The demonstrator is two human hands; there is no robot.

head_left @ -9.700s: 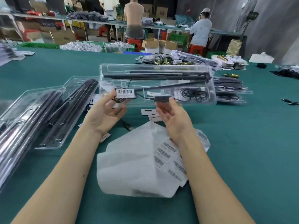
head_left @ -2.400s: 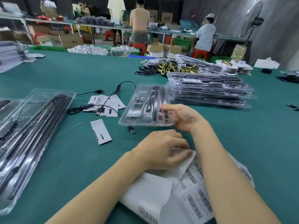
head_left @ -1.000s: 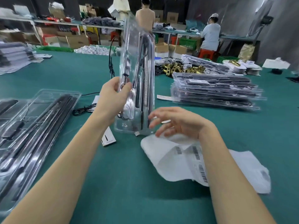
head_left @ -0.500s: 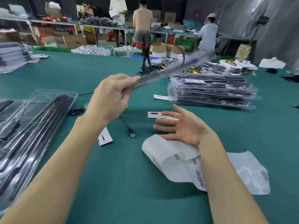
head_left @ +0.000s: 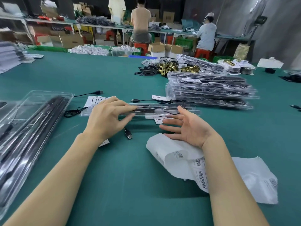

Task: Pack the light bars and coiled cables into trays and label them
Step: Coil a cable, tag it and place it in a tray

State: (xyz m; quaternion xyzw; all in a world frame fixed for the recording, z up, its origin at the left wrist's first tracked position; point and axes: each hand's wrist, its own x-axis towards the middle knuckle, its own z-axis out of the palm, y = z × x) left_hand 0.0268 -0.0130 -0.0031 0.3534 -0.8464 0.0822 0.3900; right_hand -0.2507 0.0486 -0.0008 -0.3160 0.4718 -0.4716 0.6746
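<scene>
At centre frame the left hand (head_left: 107, 118) pinches a packed clear tray (head_left: 162, 109) by its near edge, holding it level and edge-on above the green table (head_left: 114, 185) — likely to carry it to the stack of packed trays (head_left: 210, 90) at right. The right hand (head_left: 189, 129) hovers beside it, fingers spread and empty, above the label sheet (head_left: 179, 159) — probably ready to steady the tray.

Lighting: bright, even, from overhead. Shadows: soft, under the forearms on the green bench (head_left: 114, 185). Glare: white streaks on the clear trays (head_left: 24, 128) at left. Blur: motion smear on left hand's fingers (head_left: 125, 118). Distortion: wide-angle bowing at edges. Background: dim, soft.
</scene>
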